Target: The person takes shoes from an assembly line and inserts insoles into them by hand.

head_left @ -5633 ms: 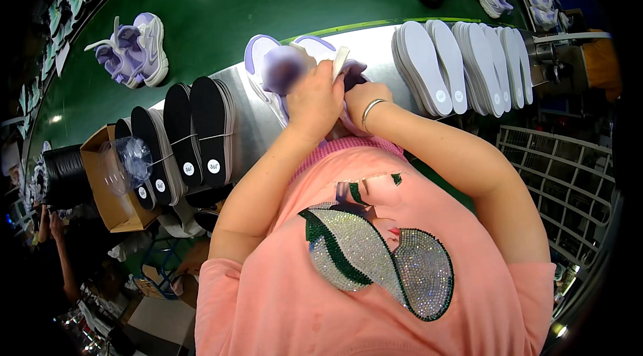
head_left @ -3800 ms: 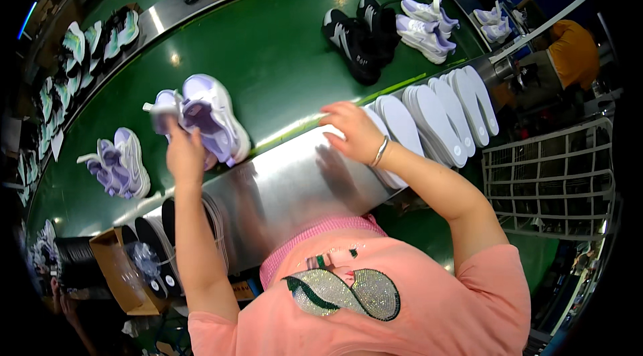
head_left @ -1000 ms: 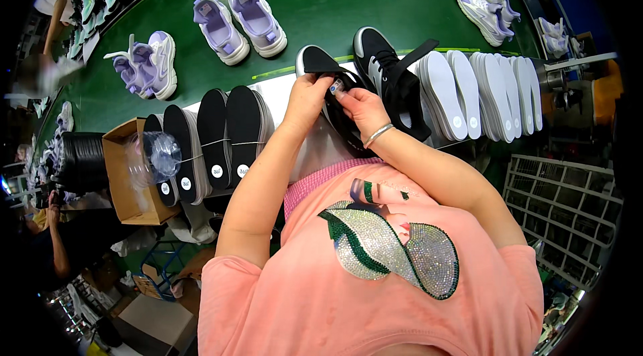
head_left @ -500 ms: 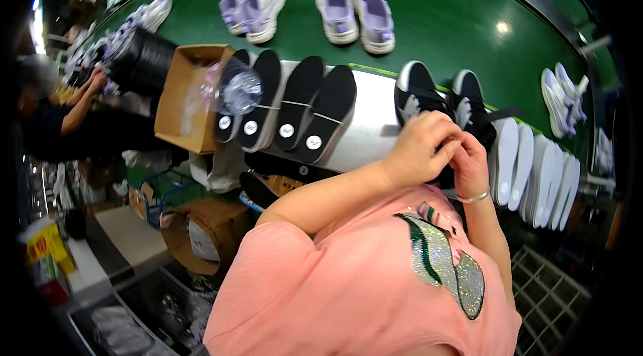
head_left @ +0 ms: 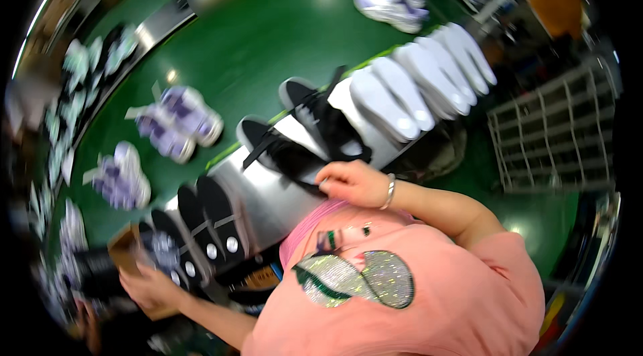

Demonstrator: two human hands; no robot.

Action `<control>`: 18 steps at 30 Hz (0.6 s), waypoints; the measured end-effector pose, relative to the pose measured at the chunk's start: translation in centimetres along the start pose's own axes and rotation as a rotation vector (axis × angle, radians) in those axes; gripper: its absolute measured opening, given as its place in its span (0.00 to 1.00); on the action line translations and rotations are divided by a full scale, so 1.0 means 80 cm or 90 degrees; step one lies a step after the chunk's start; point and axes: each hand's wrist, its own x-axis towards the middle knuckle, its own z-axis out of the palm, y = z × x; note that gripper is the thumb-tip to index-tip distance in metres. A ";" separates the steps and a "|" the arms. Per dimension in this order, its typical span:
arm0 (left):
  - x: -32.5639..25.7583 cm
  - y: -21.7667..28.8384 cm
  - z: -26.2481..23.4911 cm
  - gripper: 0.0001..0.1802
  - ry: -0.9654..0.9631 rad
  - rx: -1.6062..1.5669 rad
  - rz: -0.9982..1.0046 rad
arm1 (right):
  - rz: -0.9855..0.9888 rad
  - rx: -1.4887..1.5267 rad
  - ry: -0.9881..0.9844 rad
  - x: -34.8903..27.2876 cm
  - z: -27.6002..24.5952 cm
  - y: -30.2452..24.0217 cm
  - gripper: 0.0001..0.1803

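Observation:
My left hand [head_left: 153, 290] reaches out at the lower left, over the cardboard box [head_left: 127, 249]. Its fingers look spread, though motion blurs them; whether they press on the box I cannot tell. My right hand [head_left: 353, 183], with a bracelet at the wrist, is closed in a pinch near the heel of a black shoe [head_left: 281, 154]. What sits between its fingertips, if anything, is too small to make out. A second black shoe [head_left: 325, 115] with a grey-white sole lies beside the first on the metal ledge [head_left: 258, 198].
White insoles [head_left: 385, 95] stand in a row at the right, black insoles [head_left: 218, 212] at the left, near clear plastic [head_left: 161, 249]. Purple-white shoes [head_left: 177, 121] rest on the green table [head_left: 248, 64]. A wire rack [head_left: 549, 135] is at the right.
My hands were together above the black shoes; now they are apart. My left hand has gone out to the cardboard box, while my right hand stays by the shoes. The view has turned.

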 end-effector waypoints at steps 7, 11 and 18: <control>-0.027 0.219 -0.062 0.21 -0.210 -0.723 0.145 | -0.015 -0.153 0.147 -0.086 -0.021 0.052 0.10; -0.076 0.283 -0.098 0.19 -0.544 -0.991 0.219 | 0.197 -0.164 0.197 -0.159 -0.024 0.104 0.11; -0.123 0.340 -0.159 0.14 -0.616 -1.144 0.446 | 0.342 -0.040 0.362 -0.245 -0.004 0.134 0.10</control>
